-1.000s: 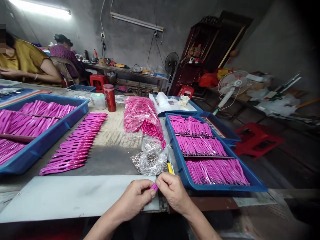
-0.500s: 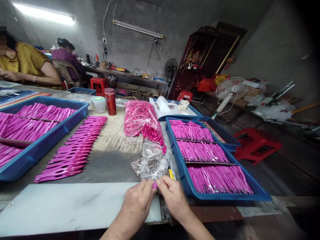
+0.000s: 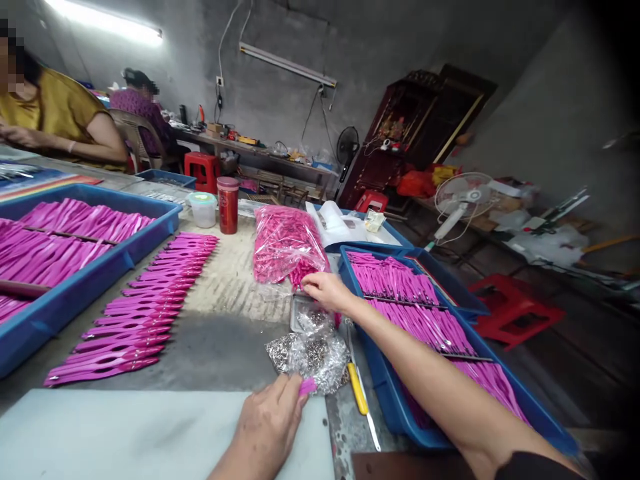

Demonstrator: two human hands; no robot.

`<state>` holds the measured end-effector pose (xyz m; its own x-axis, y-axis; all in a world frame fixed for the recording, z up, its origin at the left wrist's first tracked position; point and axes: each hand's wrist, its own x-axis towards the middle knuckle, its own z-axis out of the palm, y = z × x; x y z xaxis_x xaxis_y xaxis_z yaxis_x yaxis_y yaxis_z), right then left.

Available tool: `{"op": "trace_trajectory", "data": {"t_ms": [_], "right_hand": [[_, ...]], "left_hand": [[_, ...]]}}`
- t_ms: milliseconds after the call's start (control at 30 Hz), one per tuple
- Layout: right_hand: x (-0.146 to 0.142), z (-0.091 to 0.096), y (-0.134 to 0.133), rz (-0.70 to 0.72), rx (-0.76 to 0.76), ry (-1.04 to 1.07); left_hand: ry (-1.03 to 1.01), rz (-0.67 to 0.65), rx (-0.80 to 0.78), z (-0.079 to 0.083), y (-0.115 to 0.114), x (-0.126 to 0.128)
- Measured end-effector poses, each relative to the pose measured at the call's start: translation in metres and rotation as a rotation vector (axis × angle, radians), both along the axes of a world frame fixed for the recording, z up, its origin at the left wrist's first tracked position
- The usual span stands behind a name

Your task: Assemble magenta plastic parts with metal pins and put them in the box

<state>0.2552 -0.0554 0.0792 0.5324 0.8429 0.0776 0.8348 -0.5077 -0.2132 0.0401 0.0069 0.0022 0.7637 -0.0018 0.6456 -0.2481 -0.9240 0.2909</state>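
Note:
My left hand [image 3: 270, 417] is closed above the white board [image 3: 165, 433], pinching a pink plastic piece [image 3: 308, 386] whose end sticks out past the fingertips. At the open mouth of a clear bag [image 3: 285, 237] full of small, glossy dark-pink parts, my right hand [image 3: 327, 291] has its fingers drawn together; what they grip there is hidden. Between the two hands lie a crumpled clear bag of small metal bits [image 3: 313, 353] and a small tray [image 3: 300, 313]. A yellow-handled tool [image 3: 357, 389] rests to their right.
Blue trays of pink strips stand at left [image 3: 150, 230] and right [image 3: 380, 400], the right one beneath my forearm. Assembled pink pieces lie in a row [image 3: 135, 310]. A red jar [image 3: 228, 207] and a lidded tub [image 3: 203, 212] stand behind. A co-worker [image 3: 65, 120] sits far left.
My right hand has left the pink piece and reached forward to the bag of dark-pink parts. My left hand keeps hold of the piece. The yellow-handled tool shows more fully.

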Motion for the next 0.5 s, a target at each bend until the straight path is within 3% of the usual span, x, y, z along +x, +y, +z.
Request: {"op": "trace_trajectory", "data": {"t_ms": [133,267,500], "right_hand": [[0.024,-0.025,0.024,0.018,-0.106,-0.045],[0.032,-0.04,0.031,0.015,-0.175,-0.065],[0.029,-0.038,0.035,-0.012,-0.094,-0.032]], "left_hand": [[-0.02,0.006,-0.01,0.0,0.0,0.001],[-0.015,-0.004,-0.028,0.0,0.0,0.002],[-0.002,0.006,-0.037,0.0,0.0,0.002]]}}
